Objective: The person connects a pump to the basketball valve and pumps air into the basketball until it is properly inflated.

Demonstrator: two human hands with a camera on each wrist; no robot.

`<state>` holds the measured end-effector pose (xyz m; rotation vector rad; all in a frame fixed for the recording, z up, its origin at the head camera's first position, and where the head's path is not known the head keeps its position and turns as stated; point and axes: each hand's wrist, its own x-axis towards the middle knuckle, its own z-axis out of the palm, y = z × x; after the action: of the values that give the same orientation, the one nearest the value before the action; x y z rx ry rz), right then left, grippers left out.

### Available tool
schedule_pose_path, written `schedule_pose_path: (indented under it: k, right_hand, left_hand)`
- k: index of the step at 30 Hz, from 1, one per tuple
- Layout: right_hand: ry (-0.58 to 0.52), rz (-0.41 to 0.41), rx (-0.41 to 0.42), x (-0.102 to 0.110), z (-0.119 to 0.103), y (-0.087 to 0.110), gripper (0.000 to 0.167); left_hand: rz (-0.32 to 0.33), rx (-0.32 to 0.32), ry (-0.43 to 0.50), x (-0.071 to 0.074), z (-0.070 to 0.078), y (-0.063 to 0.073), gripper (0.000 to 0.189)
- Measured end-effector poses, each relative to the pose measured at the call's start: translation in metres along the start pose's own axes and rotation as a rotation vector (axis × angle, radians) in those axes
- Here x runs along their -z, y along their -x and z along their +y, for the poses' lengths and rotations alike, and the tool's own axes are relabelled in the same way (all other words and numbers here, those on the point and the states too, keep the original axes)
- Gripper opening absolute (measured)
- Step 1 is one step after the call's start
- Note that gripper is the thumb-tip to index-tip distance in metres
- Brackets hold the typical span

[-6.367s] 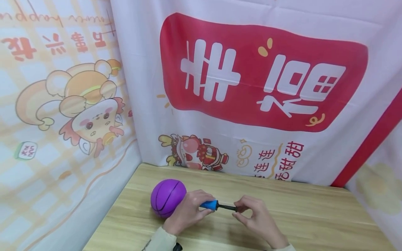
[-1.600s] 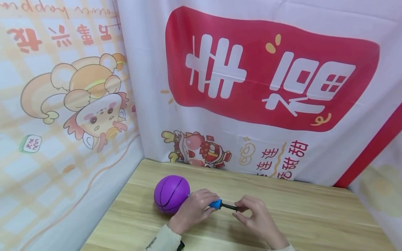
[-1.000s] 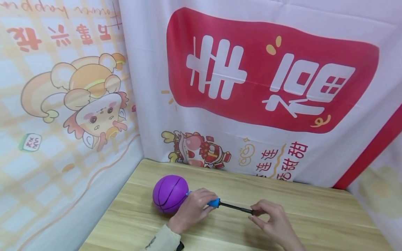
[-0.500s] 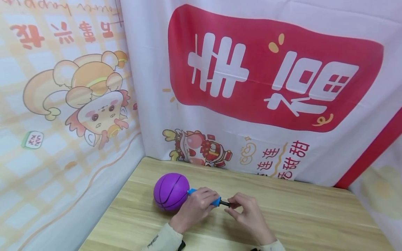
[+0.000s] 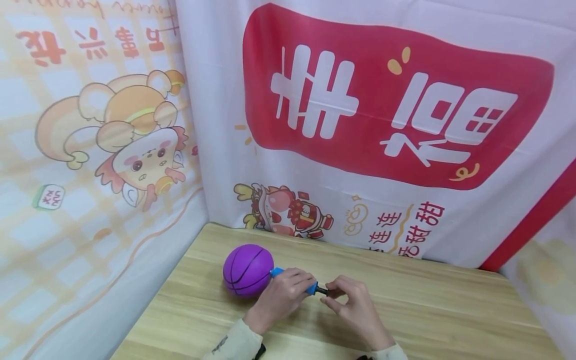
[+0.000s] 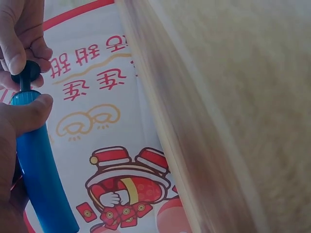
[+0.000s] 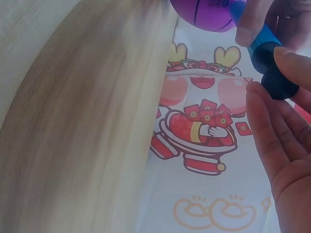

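Observation:
A purple ball (image 5: 247,270) with black seam lines sits on the wooden table at the left. Its right side meets the tip of a blue hand pump (image 6: 43,170). My left hand (image 5: 284,296) grips the pump's blue barrel, with the thumb lying along it in the left wrist view. Between thumb and fingers, my right hand (image 5: 353,305) pinches the black handle (image 7: 278,85) at the pump's other end. Only a short stretch of black rod shows between barrel and handle. The palm of the left hand hides the middle of the barrel.
The wooden table (image 5: 427,300) runs along a white cloth backdrop (image 5: 216,165) with a red printed panel. A checked cloth (image 5: 67,240) hangs along the left side.
The right hand drew the handle out to the right about a second ago, then pushed it back in toward the barrel. The left hand keeps its grip; the ball stays at the pump's tip.

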<state>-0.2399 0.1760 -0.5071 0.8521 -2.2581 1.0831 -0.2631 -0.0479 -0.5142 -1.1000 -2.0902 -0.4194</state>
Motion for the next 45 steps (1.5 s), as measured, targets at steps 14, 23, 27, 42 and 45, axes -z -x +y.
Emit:
schedule_pose_path:
  k: [14, 23, 27, 42, 45]
  right_hand:
    - [0.056, -0.011, 0.003, 0.028, -0.002, 0.013, 0.036]
    - [0.025, 0.031, 0.04, 0.077, 0.003, 0.03, 0.044]
    - [0.014, 0.011, 0.021, 0.085, 0.006, 0.032, 0.043]
    - [-0.011, 0.025, 0.035, 0.081, 0.01, 0.03, 0.042]
    - [-0.019, 0.02, 0.054, 0.072, 0.007, 0.025, 0.04]
  left_hand:
    - [0.002, 0.026, 0.063, 0.004, -0.004, -0.002, 0.028]
    - [0.023, 0.055, 0.097, 0.004, -0.005, -0.003, 0.031]
    - [0.023, 0.051, 0.109, 0.001, -0.002, -0.003, 0.031]
    - [0.018, 0.087, 0.171, -0.004, 0.002, -0.001, 0.032]
    - [0.012, 0.09, 0.179, -0.004, 0.003, -0.001, 0.033]
